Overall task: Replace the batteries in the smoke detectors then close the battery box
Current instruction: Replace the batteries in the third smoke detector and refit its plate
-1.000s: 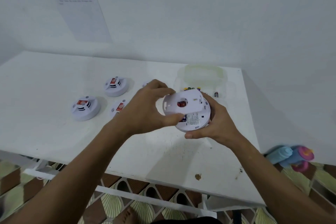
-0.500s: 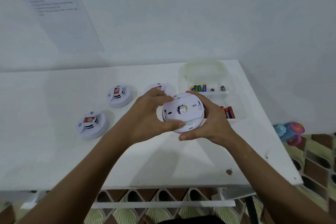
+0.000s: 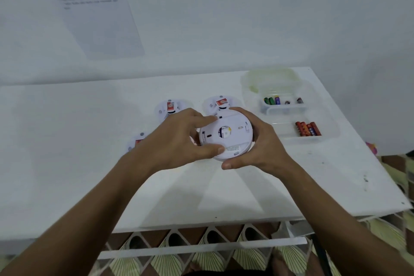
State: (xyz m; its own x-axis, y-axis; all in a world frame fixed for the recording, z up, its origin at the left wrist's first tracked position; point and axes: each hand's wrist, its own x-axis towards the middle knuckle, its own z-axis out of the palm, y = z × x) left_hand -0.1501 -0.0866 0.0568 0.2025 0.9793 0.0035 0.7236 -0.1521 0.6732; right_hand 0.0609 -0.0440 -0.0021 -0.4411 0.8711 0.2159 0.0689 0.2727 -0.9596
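Observation:
A round white smoke detector (image 3: 226, 139) is held above the white table (image 3: 67, 152), its back plate facing me. My left hand (image 3: 177, 141) grips its left side, thumb on the lower rim. My right hand (image 3: 262, 145) cups its right side and underside. Three more white detectors with red labels lie behind my hands: one (image 3: 220, 103) at the back middle, one (image 3: 168, 107) to its left, one (image 3: 136, 143) partly hidden by my left wrist. The clear battery box (image 3: 324, 139) stands open at the right, with red batteries (image 3: 308, 129) in front and mixed batteries (image 3: 272, 101) behind.
The box's clear lid (image 3: 268, 78) lies behind it near the wall. A printed sheet (image 3: 89, 6) hangs on the white wall. The table's front edge runs just below my forearms, with patterned floor tiles (image 3: 201, 253) beneath. A pink object (image 3: 373, 148) shows past the right edge.
The back plate, tilted up off the detector a second ago, now sits flat on it. Both hands keep hold and my view has shifted right and nearer.

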